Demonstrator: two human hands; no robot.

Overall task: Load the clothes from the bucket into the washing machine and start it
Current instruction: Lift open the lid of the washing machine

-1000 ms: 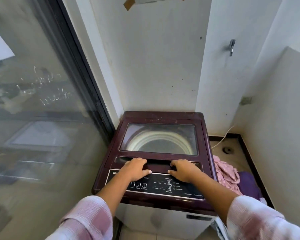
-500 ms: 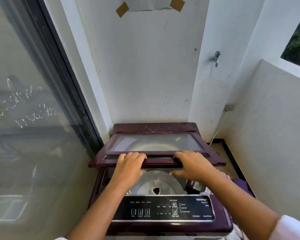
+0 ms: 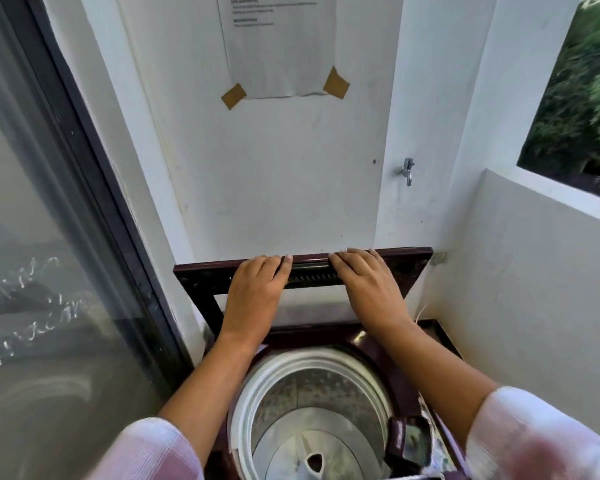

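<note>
lid up. a second ago the lid (image 3: 310, 304) lay shut over the washing machine (image 3: 400, 355), with both hands at its front handle recess. half a second ago it was part raised. now it stands near upright against the back wall, handle edge at the top, hinge edge low at the rear of the machine.

left hand (image 3: 257, 289) and right hand (image 3: 371, 289): both lie flat on the lid face turned toward the person, one either side of the ribbed handle strip. fingers are close together and fairly straight, tips at the top edge. cannot tell whether the tips hook over that edge. both look to be pressing the lid back, not pinching it.

meaning for the task: the drum (image 3: 312, 403) is now exposed and looks bare of laundry, with the pulsator (image 3: 314, 460) visible at the bottom. access looks done, but loading has not begun. the bucket and clothes are out of view, though half a second back some pink cloth showed low at the machine's right side.

orientation: the lid's long axis runs left to right, parallel to the wall, and its short axis is near vertical. the glass pane faces the person. the drum mouth opens straight up, so its axis is vertical, directly below and between the forearms.

judgement: if the lid does not hold itself open, letting go could let it drop back over the drum.

other: a paper notice (image 3: 281, 46) is taped to the wall above, and a tap (image 3: 406, 170) is on the wall to the right.
</note>
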